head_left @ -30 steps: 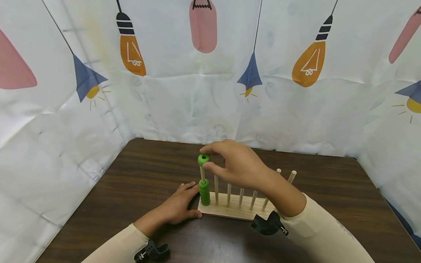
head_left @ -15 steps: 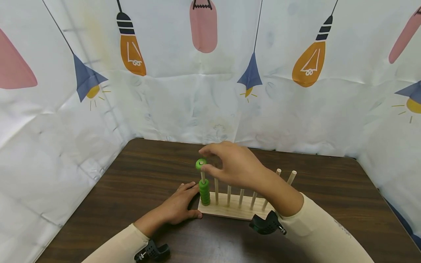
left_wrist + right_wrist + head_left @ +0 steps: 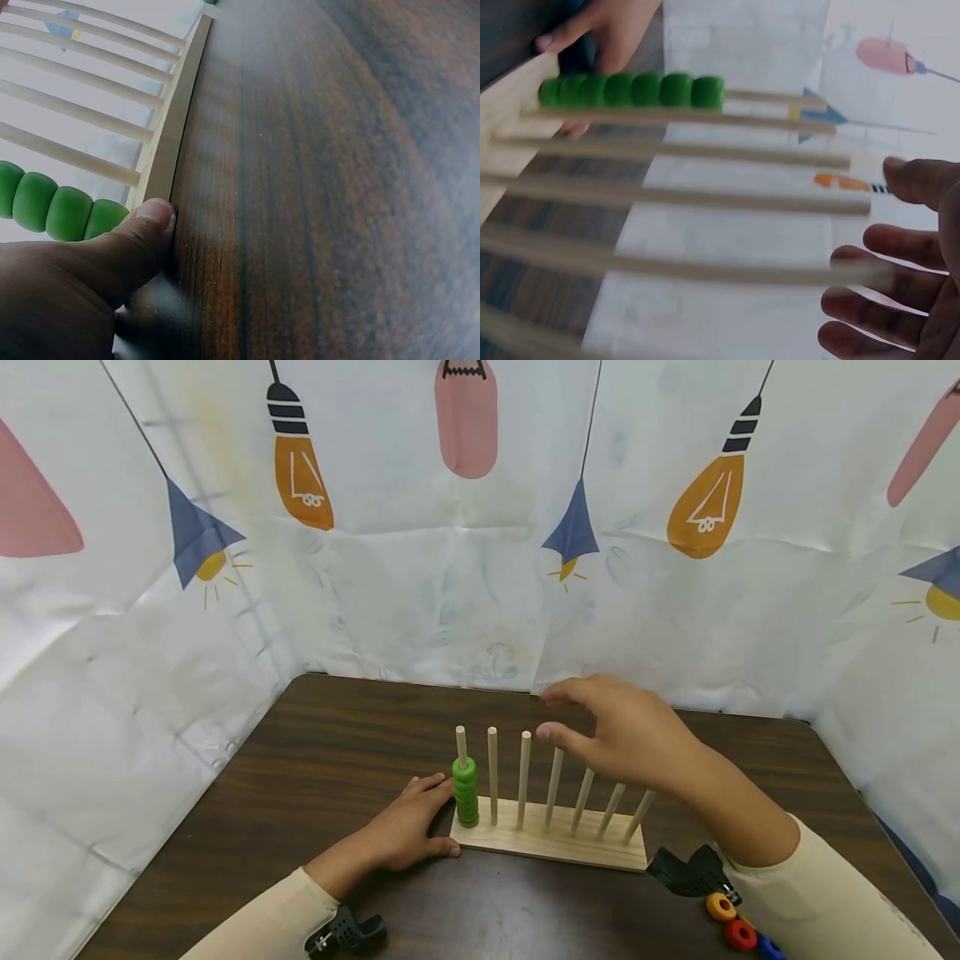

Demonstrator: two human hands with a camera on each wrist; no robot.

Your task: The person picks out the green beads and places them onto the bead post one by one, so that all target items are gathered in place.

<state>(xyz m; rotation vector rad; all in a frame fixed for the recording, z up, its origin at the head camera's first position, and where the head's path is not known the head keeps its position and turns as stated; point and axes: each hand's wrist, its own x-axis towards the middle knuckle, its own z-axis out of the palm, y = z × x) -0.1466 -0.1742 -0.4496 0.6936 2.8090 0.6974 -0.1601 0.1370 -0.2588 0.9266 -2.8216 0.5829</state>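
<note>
A pale wooden peg rack [image 3: 551, 843] stands on the table with a row of upright rods. Several green beads [image 3: 466, 795] are stacked on its leftmost rod, whose bare tip shows above them; the other rods carry no beads. My left hand [image 3: 408, 831] holds the rack's left end, its thumb [image 3: 150, 217] along the front edge and the other fingers round toward the back. With nothing in it, my right hand [image 3: 622, 731] is raised beside the tops of the middle rods, thumb and fingers apart. Both hands wear dark wrist devices.
Loose rings in yellow [image 3: 721, 907], red [image 3: 741, 934] and blue [image 3: 769, 947] lie on the dark wooden table [image 3: 315, 760] at the front right, partly under the right sleeve. A white curtain [image 3: 420, 593] printed with lamps hangs behind the table.
The right hand has let go of a green bead, which slid down the leftmost rod onto the stack. The hand then moved right, uncovering the loose rings. The left hand stays put.
</note>
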